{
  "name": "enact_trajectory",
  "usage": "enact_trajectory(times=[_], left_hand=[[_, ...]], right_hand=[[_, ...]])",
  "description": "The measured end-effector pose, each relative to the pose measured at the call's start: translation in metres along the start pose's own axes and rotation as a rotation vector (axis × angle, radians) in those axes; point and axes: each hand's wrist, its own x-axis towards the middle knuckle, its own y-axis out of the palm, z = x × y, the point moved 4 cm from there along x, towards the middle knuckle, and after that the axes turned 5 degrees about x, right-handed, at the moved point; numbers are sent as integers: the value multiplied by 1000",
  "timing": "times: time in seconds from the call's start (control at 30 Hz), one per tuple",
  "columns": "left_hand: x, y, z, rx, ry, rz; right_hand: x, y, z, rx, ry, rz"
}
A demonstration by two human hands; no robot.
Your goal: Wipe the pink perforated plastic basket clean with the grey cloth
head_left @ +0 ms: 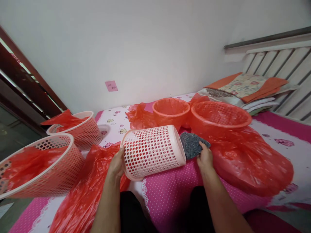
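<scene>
A pale pink perforated plastic basket (152,150) lies tipped on its side in front of me, its base turned to the right. My left hand (118,163) is closed on its rim at the left end. In my right hand (205,157) is a dark grey cloth (191,145), pinched by its right part and held up against the base of the basket. A crumpled red plastic bag (91,184) spreads over the bed beside my left forearm.
Two pink baskets (84,129) with red bags inside stand at the left. Beyond my hands are a small basket (171,108) and a larger basket (221,115), both covered in red plastic. Folded textiles (247,85) are stacked by the radiator (286,71). A patterned bedspread (167,191) lies underneath.
</scene>
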Motion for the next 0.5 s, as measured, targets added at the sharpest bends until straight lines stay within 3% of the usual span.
enact_trajectory(times=[0.3,0.5], left_hand=[[-11,13,-3,11,46,39],[-25,23,-9,269,213,-28]], right_hand=[[7,-5,0,108,38,-78],[10,-6,0,101,23,-61]])
